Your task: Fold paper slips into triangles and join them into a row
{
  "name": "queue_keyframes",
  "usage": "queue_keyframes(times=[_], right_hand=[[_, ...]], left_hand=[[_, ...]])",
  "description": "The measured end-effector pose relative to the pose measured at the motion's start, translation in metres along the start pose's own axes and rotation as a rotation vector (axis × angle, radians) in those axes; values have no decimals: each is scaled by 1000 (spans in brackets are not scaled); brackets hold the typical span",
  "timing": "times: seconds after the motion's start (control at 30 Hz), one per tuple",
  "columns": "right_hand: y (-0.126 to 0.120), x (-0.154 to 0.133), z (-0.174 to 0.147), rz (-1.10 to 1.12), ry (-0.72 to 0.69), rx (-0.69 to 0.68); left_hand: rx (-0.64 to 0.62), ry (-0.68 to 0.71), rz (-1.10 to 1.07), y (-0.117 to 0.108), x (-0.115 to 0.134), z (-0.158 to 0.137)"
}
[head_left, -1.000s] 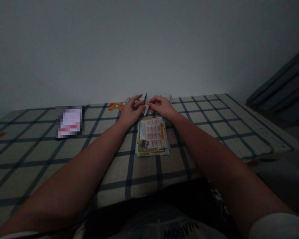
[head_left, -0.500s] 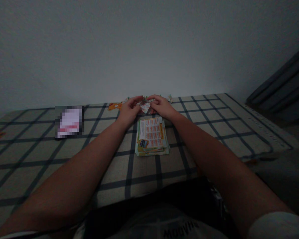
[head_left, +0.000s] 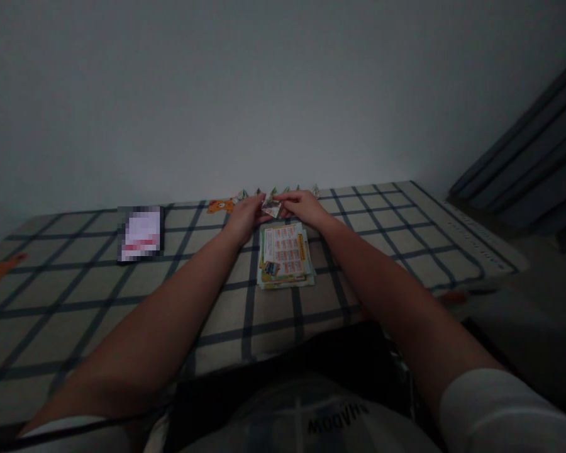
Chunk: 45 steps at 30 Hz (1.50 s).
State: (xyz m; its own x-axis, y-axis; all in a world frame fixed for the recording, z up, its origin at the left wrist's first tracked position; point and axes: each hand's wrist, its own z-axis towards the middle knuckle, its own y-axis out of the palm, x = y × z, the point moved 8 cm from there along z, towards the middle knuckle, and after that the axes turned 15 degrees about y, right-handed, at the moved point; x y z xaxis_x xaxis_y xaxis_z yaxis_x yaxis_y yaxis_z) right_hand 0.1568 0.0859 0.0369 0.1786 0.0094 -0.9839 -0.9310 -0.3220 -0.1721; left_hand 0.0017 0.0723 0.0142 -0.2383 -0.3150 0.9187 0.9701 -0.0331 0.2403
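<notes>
The person's left hand (head_left: 246, 214) and right hand (head_left: 304, 206) grip a small folded paper (head_left: 271, 206) between their fingertips, near twelve o'clock from the stack of printed sheets (head_left: 285, 258); a pixelated pinkish item (head_left: 143, 233) lies toward nine o'clock.

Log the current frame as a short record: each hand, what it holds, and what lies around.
Left hand: holding the left side of a small folded paper
Right hand: fingers at the paper's right side
Nearer the person: stack of printed papers, flat on a checked cloth
Beyond the hands: row of small peaked pieces near the wall, partly hidden
Off to the left: pixelated object, identity unclear
Lighting: dim
</notes>
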Motion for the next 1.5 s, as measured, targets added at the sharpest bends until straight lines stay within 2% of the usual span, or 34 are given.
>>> queue_keyframes(times=[0.07,0.2,0.33,0.53,0.63,0.73,0.83,0.93,1.07,1.2,1.5], right_hand=[[1,5,0,24,42,-42],[4,13,-2,127,160,-86],[2,11,-2,144,151,-11],[6,12,2,78,183,-52],[2,13,3,81,197,-6],[-1,11,1,98,158,46],[-5,7,-1,142,100,89],[-6,4,-3,135,67,105],[-2,-2,-4,107,42,74],[0,-5,-5,90,25,-4],[-1,-11,-6,42,-15,69]], left_hand=[[-49,32,48,3,-1,1],[-28,61,69,1,-4,1],[-34,59,41,1,-6,2],[-69,53,30,1,-10,5],[-60,51,6,1,-10,6],[-50,92,-2,1,-8,6],[-109,151,26,5,-4,6],[-102,140,46,4,-4,4],[-60,131,0,0,1,1],[-90,135,22,2,2,-1],[-28,235,148,-5,13,-2]])
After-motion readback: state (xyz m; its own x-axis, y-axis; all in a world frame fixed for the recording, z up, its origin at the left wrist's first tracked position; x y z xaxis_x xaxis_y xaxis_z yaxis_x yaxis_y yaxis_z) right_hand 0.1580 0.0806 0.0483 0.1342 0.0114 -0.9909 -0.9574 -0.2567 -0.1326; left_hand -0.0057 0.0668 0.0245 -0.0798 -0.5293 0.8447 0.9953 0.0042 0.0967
